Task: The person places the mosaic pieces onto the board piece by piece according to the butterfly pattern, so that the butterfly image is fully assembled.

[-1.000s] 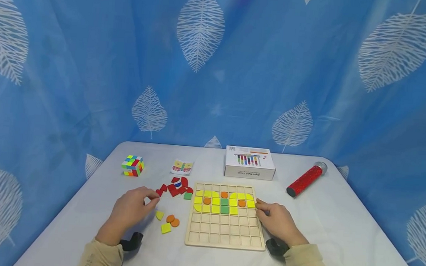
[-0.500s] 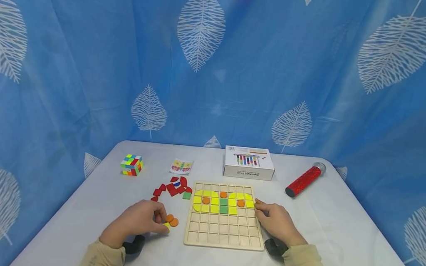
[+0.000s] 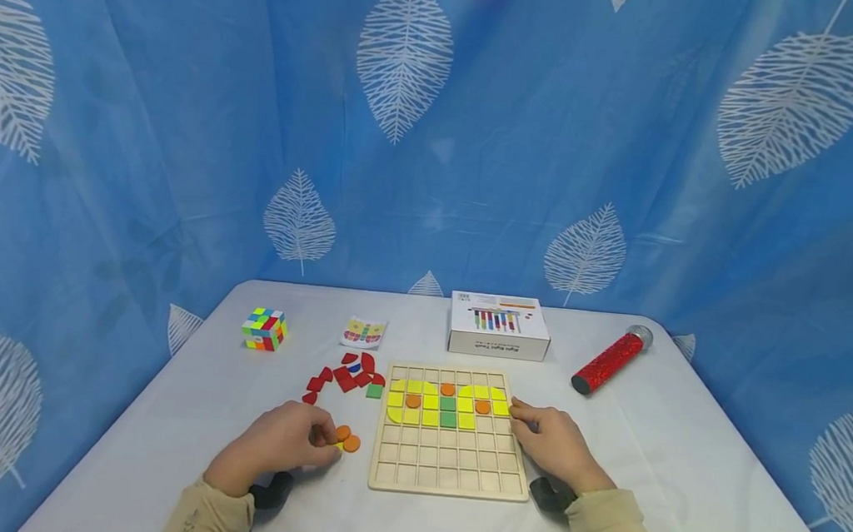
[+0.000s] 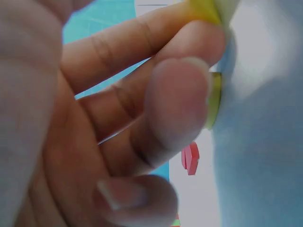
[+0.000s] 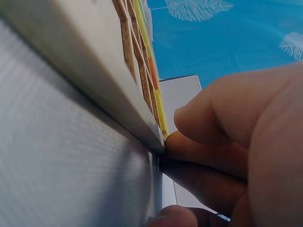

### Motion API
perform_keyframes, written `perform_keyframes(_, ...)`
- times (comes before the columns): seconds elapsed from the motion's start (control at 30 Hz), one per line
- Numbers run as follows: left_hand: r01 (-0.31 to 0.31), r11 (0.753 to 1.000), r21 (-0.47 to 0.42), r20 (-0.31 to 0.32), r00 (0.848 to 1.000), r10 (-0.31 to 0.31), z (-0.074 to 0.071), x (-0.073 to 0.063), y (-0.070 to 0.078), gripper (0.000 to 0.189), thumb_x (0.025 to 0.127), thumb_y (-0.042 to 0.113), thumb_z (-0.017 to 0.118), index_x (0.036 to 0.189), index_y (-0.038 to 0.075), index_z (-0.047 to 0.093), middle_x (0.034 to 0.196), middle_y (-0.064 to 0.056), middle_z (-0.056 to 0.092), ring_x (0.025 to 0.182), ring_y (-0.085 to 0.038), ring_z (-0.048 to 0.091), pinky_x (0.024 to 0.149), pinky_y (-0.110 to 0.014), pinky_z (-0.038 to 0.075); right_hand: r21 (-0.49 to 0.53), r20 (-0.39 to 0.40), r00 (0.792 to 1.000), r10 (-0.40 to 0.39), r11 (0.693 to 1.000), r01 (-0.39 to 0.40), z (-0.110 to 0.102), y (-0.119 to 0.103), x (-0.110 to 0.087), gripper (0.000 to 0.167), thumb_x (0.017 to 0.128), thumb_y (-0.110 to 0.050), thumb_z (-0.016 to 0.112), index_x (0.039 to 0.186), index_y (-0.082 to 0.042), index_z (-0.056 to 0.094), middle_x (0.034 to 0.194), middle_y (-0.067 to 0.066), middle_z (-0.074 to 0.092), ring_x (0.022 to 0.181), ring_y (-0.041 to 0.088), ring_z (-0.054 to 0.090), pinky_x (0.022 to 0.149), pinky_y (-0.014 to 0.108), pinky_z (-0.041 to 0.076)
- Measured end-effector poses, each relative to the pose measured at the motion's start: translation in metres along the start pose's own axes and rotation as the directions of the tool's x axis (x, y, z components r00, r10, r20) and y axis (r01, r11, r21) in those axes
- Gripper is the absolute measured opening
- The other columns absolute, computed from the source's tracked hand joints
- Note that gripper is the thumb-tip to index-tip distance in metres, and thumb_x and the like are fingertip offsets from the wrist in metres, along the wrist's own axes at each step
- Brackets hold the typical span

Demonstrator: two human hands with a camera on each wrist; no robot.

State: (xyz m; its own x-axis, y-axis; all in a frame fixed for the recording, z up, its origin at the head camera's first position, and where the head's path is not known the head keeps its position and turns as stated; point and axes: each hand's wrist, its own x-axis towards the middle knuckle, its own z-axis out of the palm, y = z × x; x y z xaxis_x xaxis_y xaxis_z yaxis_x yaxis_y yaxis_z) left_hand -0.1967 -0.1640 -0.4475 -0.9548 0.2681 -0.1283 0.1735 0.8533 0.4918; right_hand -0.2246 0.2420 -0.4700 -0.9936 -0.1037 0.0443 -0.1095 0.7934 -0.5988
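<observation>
My left hand (image 3: 281, 437) is left of the wooden grid board (image 3: 450, 481). Its fingers pinch a yellow tile (image 4: 204, 10), mostly hidden by the hand in the head view. Behind the fingers in the left wrist view another yellow piece (image 4: 215, 100) shows. Two orange discs (image 3: 351, 443) lie by the left fingertips. My right hand (image 3: 555, 443) holds the board's right edge; in the right wrist view its fingertips meet the board's rim (image 5: 150, 130). Yellow tiles (image 3: 429, 418), green squares (image 3: 448, 419) and orange discs sit in the board's upper cells.
Red pieces (image 3: 345, 379) and a green square (image 3: 374, 391) lie left of the board. Behind them is a pattern card (image 3: 363, 334). A puzzle cube (image 3: 264, 329) stands back left, a white box (image 3: 499, 326) behind the board, and a red glittery tube (image 3: 610, 362) lies right.
My left hand has moved from beside the red pieces toward me, down to the yellow tile and orange discs. One red piece now lies nearer. My right hand stays at the board's edge.
</observation>
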Motion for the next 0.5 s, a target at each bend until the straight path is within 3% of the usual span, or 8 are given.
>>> perform_keyframes(0.17, -0.026, 1.000, 0.018, -0.038, 0.999, 0.026, 0.003, 0.004, 0.002, 0.016, 0.082, 0.031, 0.086, 0.094, 0.022, 0.081, 0.083, 0.014, 0.069, 0.073, -0.011, 0.056, 0.064, -0.027, 0.050, -0.002, -0.006, 1.000, -0.011, 1.000, 0.011, 0.001, 0.002, 0.000, 0.036, 0.098, -0.018, 0.066, 0.131, -0.005, 0.070, 0.144, 0.010, 0.062, 0.138, 0.040, 0.053, 0.111, 0.057, 0.041)
perform_keyframes(0.4, -0.028, 0.998, 0.053, -0.096, 0.995, 0.033, 0.005, 0.007, 0.010, 0.014, 0.084, 0.030, 0.084, 0.096, 0.022, 0.081, 0.080, 0.016, 0.068, 0.070, -0.009, 0.054, 0.064, -0.027, 0.049, -0.004, -0.003, 1.000, -0.006, 1.000, 0.006, 0.001, 0.002, 0.001, 0.037, 0.098, -0.019, 0.067, 0.132, -0.005, 0.069, 0.145, 0.010, 0.062, 0.138, 0.040, 0.053, 0.112, 0.058, 0.041)
perform_keyframes(0.5, -0.072, 0.996, 0.055, -0.128, 0.989, 0.078, 0.008, 0.008, 0.012, 0.013, 0.086, 0.029, 0.083, 0.098, 0.024, 0.081, 0.081, 0.017, 0.068, 0.069, -0.008, 0.053, 0.063, -0.025, 0.048, 0.001, -0.002, 1.000, -0.004, 1.000, 0.004, 0.001, 0.002, 0.001, 0.037, 0.098, -0.020, 0.066, 0.132, -0.005, 0.069, 0.145, 0.009, 0.061, 0.138, 0.039, 0.053, 0.112, 0.057, 0.040)
